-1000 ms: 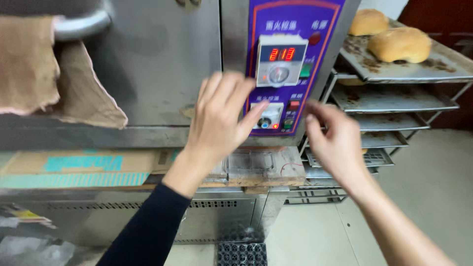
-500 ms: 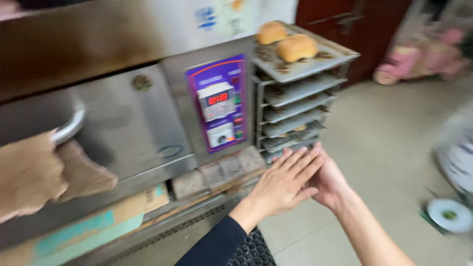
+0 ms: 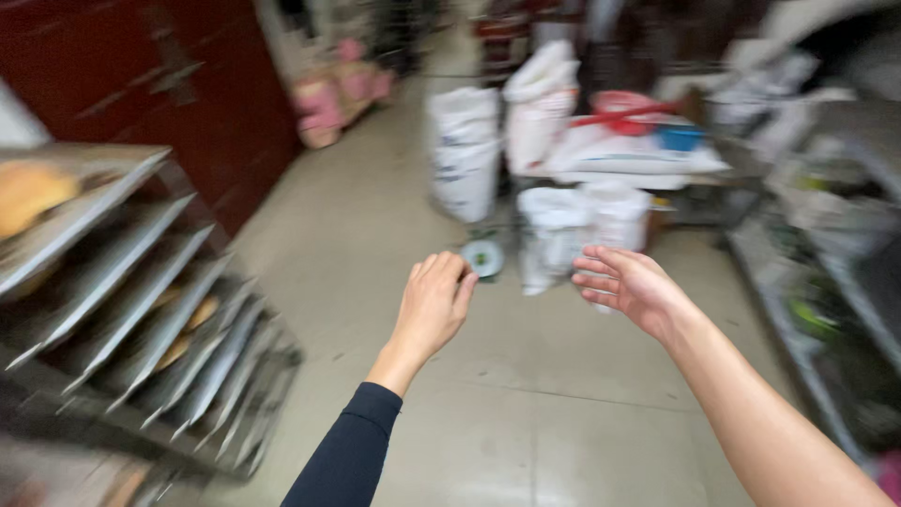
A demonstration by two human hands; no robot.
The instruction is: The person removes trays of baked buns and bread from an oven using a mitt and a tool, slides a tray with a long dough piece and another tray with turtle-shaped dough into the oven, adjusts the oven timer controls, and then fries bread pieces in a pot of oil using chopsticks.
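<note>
The view is blurred by motion. My left hand (image 3: 434, 305), on a dark-sleeved arm, hangs in the air over the tiled floor with its fingers loosely curled and nothing in it. My right hand (image 3: 631, 284), bare-armed, is held out beside it with the fingers spread and the palm turned inward, also holding nothing. Neither hand touches anything. Nearest to them, a little beyond, are white sacks (image 3: 584, 229) on the floor and a small round object (image 3: 482, 257).
A metal rack of baking trays (image 3: 141, 319) stands at the left, with a bread loaf (image 3: 28, 192) on its top tray. A dark red door (image 3: 141, 84) is behind it. More white sacks (image 3: 465, 155) and a cluttered low table (image 3: 629, 155) lie ahead; shelving (image 3: 826, 291) runs along the right.
The view has swung right, away from the oven and its control panel, to the room. My hands came off the panel and now hang free in the air.
</note>
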